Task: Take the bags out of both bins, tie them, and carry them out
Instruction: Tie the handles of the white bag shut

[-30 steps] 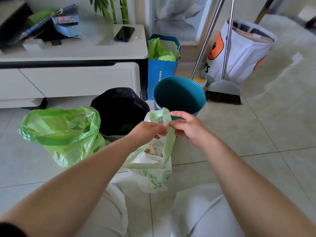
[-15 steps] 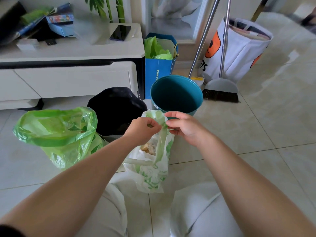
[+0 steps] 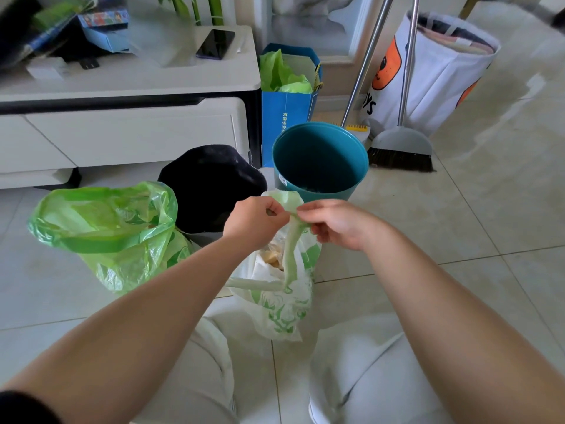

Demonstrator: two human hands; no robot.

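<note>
Since the earlier frames my two hands have drawn closer and the handle strip that stood looped above them has been pulled down between them. My left hand (image 3: 255, 218) is now curled shut on one handle of the white printed bag (image 3: 282, 307); my right hand (image 3: 337, 223) pinches the other handle between thumb and fingertips, and a green strip hangs from that meeting point down into the bag's mouth. I judge this to be the first crossing of a knot, not yet cinched: the mouth below gapes and scraps show inside.

The bag stands on the tiled floor (image 3: 458, 228) just in front of my knees, near both bins.

Count:
- Bins, two: the black bin (image 3: 211, 185) and the teal bin (image 3: 321, 160), side by side; the teal one is unlined, and I cannot tell for the black.
- Task bags, two: the white printed one in hand, and the green bag (image 3: 107, 231) to its left, mouth wide open, untied, touching the black bin's side.
- Hands, two, both engaged on the same knot.

So the removal step looks complete; tying is under way on one bag, not begun on the other, and carrying out remains.
</note>
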